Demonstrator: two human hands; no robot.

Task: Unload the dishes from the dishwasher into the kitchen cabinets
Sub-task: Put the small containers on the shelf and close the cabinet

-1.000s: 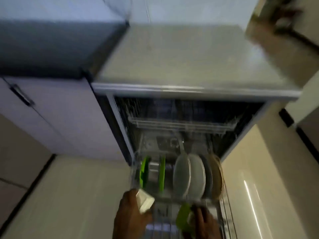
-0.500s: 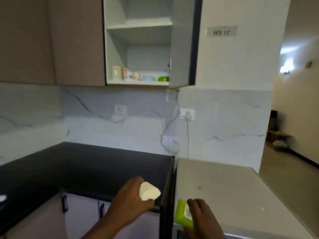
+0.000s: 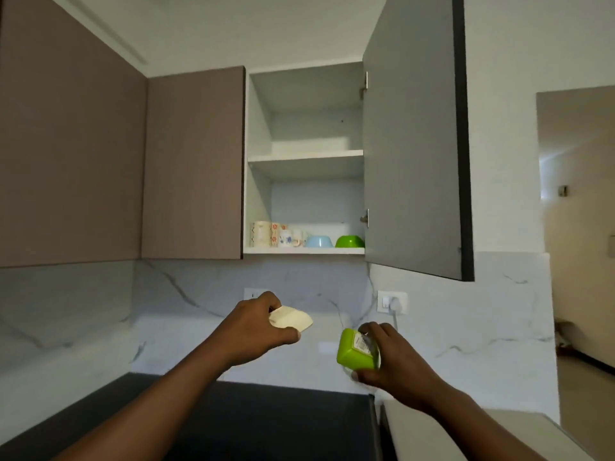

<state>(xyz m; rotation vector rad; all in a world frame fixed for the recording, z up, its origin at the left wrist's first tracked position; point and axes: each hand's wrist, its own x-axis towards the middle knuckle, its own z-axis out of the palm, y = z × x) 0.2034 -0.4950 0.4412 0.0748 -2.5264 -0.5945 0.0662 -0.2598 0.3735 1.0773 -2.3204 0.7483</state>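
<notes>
— Held items? White dish (image 3: 291,318), tilted, gripped mid-air; green cup (image 3: 355,351), tipped sideways, label showing.
— Cabinet (image 3: 259,181)? Open; mugs (image 3: 276,234), blue bowl (image 3: 318,241), green bowl (image 3: 349,241) on bottom shelf.

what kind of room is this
Most likely a home kitchen: an open wall cabinet with mugs and bowls on its lower shelf, a dark countertop, and a marble-look backsplash.

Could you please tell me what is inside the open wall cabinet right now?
The open cabinet's bottom shelf holds patterned mugs, a blue bowl and a green bowl. Nothing shows on the upper shelf, though its surface is hidden from below.
</notes>
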